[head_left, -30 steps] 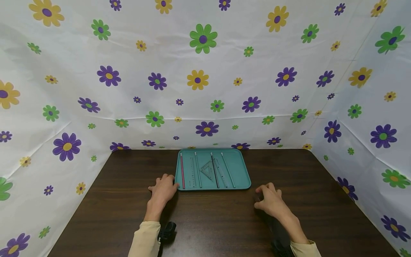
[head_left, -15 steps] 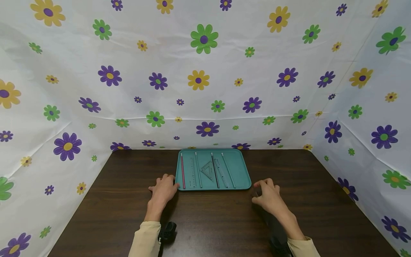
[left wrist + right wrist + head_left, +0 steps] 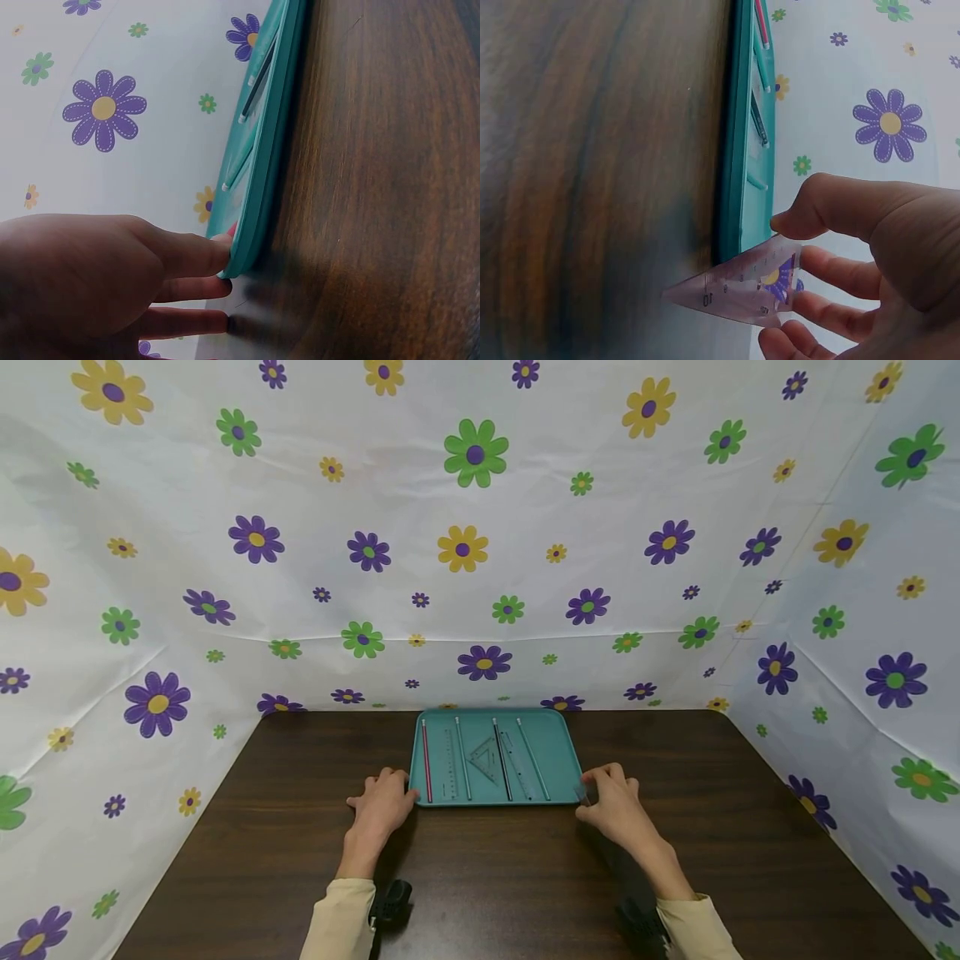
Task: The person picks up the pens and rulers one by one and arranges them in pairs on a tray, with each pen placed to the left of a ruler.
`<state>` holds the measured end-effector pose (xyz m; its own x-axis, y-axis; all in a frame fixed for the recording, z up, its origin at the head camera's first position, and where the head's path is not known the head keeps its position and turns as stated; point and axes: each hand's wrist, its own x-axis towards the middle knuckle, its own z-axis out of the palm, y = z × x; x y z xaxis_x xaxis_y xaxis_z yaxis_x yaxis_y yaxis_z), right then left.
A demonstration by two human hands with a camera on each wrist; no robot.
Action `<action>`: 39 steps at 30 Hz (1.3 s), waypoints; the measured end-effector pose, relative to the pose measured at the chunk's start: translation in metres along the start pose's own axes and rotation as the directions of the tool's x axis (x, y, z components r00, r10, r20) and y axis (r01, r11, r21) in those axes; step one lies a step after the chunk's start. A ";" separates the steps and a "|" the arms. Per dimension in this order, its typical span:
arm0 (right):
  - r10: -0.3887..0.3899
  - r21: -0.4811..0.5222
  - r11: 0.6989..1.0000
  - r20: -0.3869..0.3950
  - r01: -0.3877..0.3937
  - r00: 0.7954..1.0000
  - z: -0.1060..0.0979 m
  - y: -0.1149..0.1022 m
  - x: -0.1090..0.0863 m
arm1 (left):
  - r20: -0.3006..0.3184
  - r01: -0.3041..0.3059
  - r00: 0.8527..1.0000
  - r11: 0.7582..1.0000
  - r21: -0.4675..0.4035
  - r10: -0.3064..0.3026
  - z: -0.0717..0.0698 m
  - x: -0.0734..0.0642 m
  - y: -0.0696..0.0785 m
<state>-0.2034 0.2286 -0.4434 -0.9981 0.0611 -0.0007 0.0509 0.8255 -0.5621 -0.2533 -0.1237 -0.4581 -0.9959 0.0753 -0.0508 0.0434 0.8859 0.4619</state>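
My right hand (image 3: 618, 810) pinches a clear set square (image 3: 739, 285) between thumb and fingers, its pointed corner crossing the near right corner of a teal tray (image 3: 558, 752). At the tray's left end is my left hand (image 3: 378, 806), its thumb against the rim and its other fingers spread loosely outside. Lying in the tray are a red pencil (image 3: 427, 760), a clear ruler (image 3: 450, 768), a teal pencil (image 3: 462, 760), another clear set square (image 3: 482, 758), a black pencil (image 3: 502, 760), a second clear ruler (image 3: 516, 766) and a second teal pencil (image 3: 533, 760).
The tray stands at the far edge of a dark wooden table (image 3: 495, 885). Behind and beside the table hangs a white flowered cloth (image 3: 525, 610). Black camera mounts sit on the left wrist (image 3: 392, 900) and the right wrist (image 3: 641, 918).
My right hand has moved left and slightly away from me with the set square, from beside the tray to its right corner. My left hand and the tray have stayed put.
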 end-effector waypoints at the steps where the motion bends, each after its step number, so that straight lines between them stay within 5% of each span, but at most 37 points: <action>1: -0.003 0.000 1.000 0.000 0.003 1.000 0.000 -0.001 0.002 | -0.001 0.001 1.000 1.000 0.001 -0.001 0.000 0.000 0.000; 39: -0.104 0.016 0.994 0.010 0.104 0.995 0.015 -0.018 0.049 | 0.002 0.001 1.000 1.000 0.005 -0.001 0.000 0.000 0.000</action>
<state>-0.2538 0.2080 -0.4456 -0.9983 -0.0307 0.0497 -0.0536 0.8184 -0.5721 -0.2532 -0.1241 -0.4579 -0.9958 0.0751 -0.0526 0.0428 0.8884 0.4571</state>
